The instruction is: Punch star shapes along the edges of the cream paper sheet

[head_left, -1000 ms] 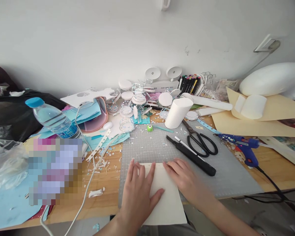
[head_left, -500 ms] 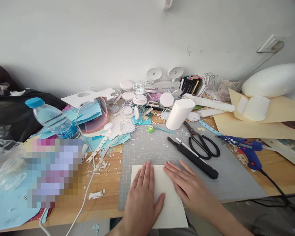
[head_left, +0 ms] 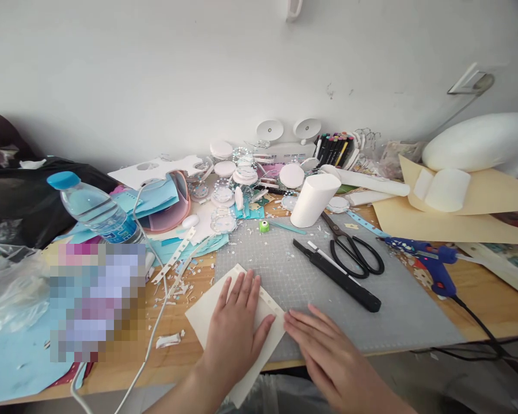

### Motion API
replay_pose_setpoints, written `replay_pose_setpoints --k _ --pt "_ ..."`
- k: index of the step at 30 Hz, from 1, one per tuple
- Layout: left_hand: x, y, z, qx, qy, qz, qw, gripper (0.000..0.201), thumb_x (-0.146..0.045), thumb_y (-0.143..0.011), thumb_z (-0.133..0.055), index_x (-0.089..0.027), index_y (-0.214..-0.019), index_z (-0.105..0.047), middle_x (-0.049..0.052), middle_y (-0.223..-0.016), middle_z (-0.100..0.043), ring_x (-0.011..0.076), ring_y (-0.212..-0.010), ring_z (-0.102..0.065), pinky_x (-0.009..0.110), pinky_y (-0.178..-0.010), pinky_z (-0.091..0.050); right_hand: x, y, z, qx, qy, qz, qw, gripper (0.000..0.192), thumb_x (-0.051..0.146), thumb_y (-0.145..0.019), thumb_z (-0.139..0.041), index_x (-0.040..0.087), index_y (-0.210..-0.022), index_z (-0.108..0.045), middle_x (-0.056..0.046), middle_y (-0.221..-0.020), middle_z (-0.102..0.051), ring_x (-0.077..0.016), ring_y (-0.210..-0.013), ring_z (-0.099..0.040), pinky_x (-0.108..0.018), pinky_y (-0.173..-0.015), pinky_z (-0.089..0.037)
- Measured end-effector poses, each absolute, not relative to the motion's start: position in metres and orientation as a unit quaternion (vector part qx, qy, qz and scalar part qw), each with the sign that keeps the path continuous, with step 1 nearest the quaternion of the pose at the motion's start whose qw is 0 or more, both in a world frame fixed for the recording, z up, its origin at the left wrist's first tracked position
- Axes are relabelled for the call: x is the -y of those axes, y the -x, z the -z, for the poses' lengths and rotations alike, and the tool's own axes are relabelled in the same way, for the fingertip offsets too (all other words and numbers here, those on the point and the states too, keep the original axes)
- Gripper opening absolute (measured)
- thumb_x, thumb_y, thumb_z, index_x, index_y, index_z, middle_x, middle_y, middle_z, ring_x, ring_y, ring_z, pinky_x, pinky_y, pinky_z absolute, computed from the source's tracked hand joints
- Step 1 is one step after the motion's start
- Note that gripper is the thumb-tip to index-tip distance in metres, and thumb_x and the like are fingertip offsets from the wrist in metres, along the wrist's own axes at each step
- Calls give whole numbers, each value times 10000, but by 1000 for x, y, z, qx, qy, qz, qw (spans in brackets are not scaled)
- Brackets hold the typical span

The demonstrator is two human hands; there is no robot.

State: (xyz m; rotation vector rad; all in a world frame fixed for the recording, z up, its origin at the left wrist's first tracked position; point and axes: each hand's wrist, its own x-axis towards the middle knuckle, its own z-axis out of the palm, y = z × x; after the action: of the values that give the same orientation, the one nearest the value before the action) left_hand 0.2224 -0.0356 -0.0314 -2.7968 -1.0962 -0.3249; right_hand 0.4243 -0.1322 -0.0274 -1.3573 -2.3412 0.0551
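Observation:
A cream sheet of paper (head_left: 202, 313) lies at an angle over the front left of the grey cutting mat (head_left: 276, 270). Small holes run in a row along its upper right edge. My left hand (head_left: 235, 322) rests flat on the sheet, fingers spread a little and thumb apart. At the sheet's right corner, the fingertips of my right hand (head_left: 323, 351) touch or nearly touch the paper; its fingers are stretched out. On the mat beyond are a black utility knife (head_left: 341, 279), a thin white stick (head_left: 328, 259), black-handled scissors (head_left: 356, 250) and a small green punch (head_left: 264, 226).
A white cylinder (head_left: 314, 200) stands behind the mat. To the right, a blue glue gun (head_left: 431, 261) trails its cord. A water bottle (head_left: 95, 210) leans at the left, near a white cable (head_left: 155, 322). Round white pieces and markers (head_left: 334, 150) crowd the back; paper scraps litter the wood.
The sheet has turned, its far edge now slanting down to the right, and shifted left. My left hand moved left and slightly up with it; my right hand moved nearer me.

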Motion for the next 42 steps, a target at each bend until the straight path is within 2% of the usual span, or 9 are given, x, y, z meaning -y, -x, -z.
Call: replay_pose_setpoints --k 5,8,11,13,17,21,26,31,42 --pt "31 -216 33 338 934 106 48 647 -495 -957 -412 -93 -1462 -361 170 -1521 -364 314 -1409 -337 496 -1130 -300 134 -432 35 819 518 -3 249 465 48 -886 -437 147 -1331 -530 -107 -1230 -672 -224 -1222 -557 -441 -1048 -458" --pt "32 -210 30 299 948 101 33 528 -352 -963 -437 -164 -1454 -388 128 -1541 -341 293 -1427 -309 493 -1147 -293 121 -458 41 740 601 64 296 380 83 -918 -420 171 -1256 -571 -120 -1192 -658 -254 -1153 -572 -458 -971 -478" --pt "33 -207 26 267 958 99 17 485 -223 -954 -430 -197 -1438 -411 87 -1517 -397 244 -1409 -352 464 -1160 -303 105 -482 45 668 685 120 264 301 224 -948 -452 135 -1192 -605 -168 -1108 -628 -304 -1028 -584 -500 -878 -490" --pt "33 -207 25 264 959 102 -3 469 -229 -958 -432 -191 -1425 -430 79 -1484 -448 231 -1388 -391 453 -1153 -332 97 -491 47 662 699 139 231 317 294 -956 -456 123 -1172 -613 -171 -1040 -616 -309 -956 -583 -493 -819 -500" --pt "31 -205 24 255 962 93 -40 493 -230 -946 -452 -176 -1435 -416 86 -1496 -426 241 -1401 -367 457 -1143 -363 87 -495 48 684 687 158 187 294 293 -965 -448 136 -1142 -622 -156 -990 -609 -288 -875 -579 -460 -769 -503" --pt "29 -202 23 249 962 93 -67 548 -196 -926 -465 -187 -1465 -367 83 -1540 -348 242 -1442 -277 461 -1148 -360 86 -496 46 697 680 124 191 265 242 -967 -437 164 -1137 -624 -137 -996 -621 -273 -876 -595 -441 -772 -513" --pt "29 -202 25 256 958 96 -80 532 -183 -919 -453 -163 -1447 -395 82 -1533 -363 248 -1442 -276 455 -1136 -382 122 -499 31 728 639 20 248 337 244 -964 -460 263 -1284 -565 -101 -1144 -591 -231 -1059 -600 -363 -870 -526" --pt "30 -203 26 253 960 97 -71 526 -156 -907 -428 -134 -1433 -414 92 -1522 -381 257 -1436 -291 464 -1131 -385 166 -486 18 782 584 -74 204 371 214 -936 -498 327 -1278 -589 -65 -1130 -617 -172 -1016 -632 -248 -809 -551" --pt "29 -202 24 243 963 94 -68 562 -124 -886 -431 -144 -1446 -397 94 -1528 -367 256 -1439 -282 466 -1141 -371 163 -478 28 796 574 -73 178 499 105 -875 -467 314 -1310 -593 -76 -1134 -644 -188 -1007 -634 -296 -817 -562"
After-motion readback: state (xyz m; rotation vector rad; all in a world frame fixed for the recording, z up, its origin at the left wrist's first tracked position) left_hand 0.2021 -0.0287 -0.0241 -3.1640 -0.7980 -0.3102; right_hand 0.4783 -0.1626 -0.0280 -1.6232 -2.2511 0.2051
